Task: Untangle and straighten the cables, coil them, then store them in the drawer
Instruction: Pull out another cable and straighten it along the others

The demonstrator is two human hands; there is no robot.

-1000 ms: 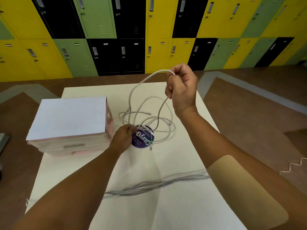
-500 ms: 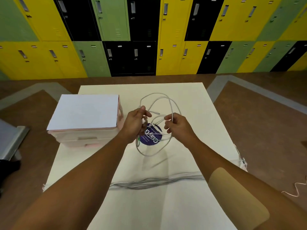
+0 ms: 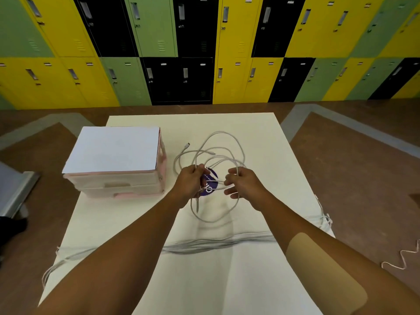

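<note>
While the left hand [image 3: 190, 181] and right hand [image 3: 244, 183] each pinch strands over the purple sticker [image 3: 210, 187], the white cable [image 3: 223, 132] loops out around it

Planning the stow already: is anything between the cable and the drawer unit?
Nothing lies on the table between the white cable and the drawer unit to its left. Its drawers look closed, though, so one must be opened first.

We found the drawer unit [image 3: 113, 153] blocking the table [image 3: 268, 160] on its left; tangled cable [image 3: 223, 132] crowded the centre; room to pass lay along the right edge.
</note>
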